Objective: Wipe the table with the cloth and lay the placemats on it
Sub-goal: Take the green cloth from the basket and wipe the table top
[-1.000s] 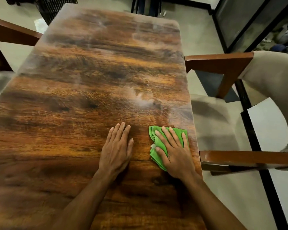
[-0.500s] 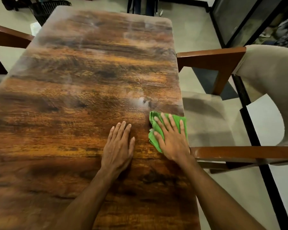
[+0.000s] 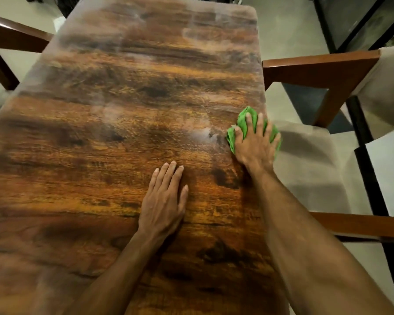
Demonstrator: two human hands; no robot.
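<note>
Right now, pressing the green cloth [image 3: 241,123] flat under the right hand [image 3: 255,146], fingers [image 3: 248,120] spread wide across it rather than clenched, pinning it against the counter [image 3: 123,110] at the right-hand edge, just beside the cushioned chair [image 3: 309,160]. Resting the left hand [image 3: 163,198] palm-down and empty nearer the body, fingers straight and together, well apart from the cloth and serving as a brace. Bunched into a small wad, so no clear long axis; poking out ahead of the fingertips and off to the thumb side. Lying with the counter's length running away from the body, with cloudy smears visible just left of the cloth and across the far half. Judging from that: wiping step in hand, far from done, next stroke probably needing travel leftward or further away along the length, with the right hand alone placed to drive it. No placemats anywhere in view. Risk of dragging the wad off the near edge toward the chair.
</note>
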